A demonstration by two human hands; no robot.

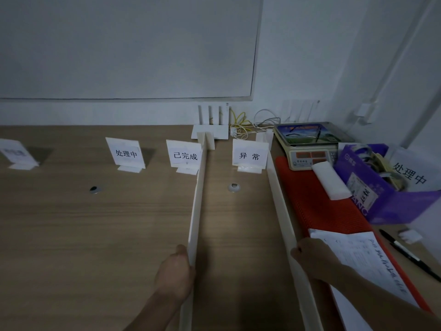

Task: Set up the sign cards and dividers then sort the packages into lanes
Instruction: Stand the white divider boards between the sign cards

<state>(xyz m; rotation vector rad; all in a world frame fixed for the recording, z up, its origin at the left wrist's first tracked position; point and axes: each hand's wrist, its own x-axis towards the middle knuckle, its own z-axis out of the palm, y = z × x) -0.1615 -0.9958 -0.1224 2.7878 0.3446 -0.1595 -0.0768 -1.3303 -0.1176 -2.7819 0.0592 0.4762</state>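
Several white sign cards stand in a row at the back of the wooden table [95,223]: a blurred one [15,152] at far left, then "处理中" [126,152], "已完成" [185,155] and "异常" [249,156]. Two long white dividers run from front to back. My left hand [175,271] grips the left divider [198,199] near its front end. My right hand [310,256] holds the right divider [278,197]. The "异常" card stands between the two dividers. A purple package [372,194] with another "处理中" card [409,173] in it lies at the right.
A white router [211,131] and cables sit at the back wall. A scale [310,144] stands on a red mat [317,206] at right, with a white block [330,177], printed papers [362,256] and a black pen [410,255]. Two round grommets [95,189] [233,187] are set in the tabletop.
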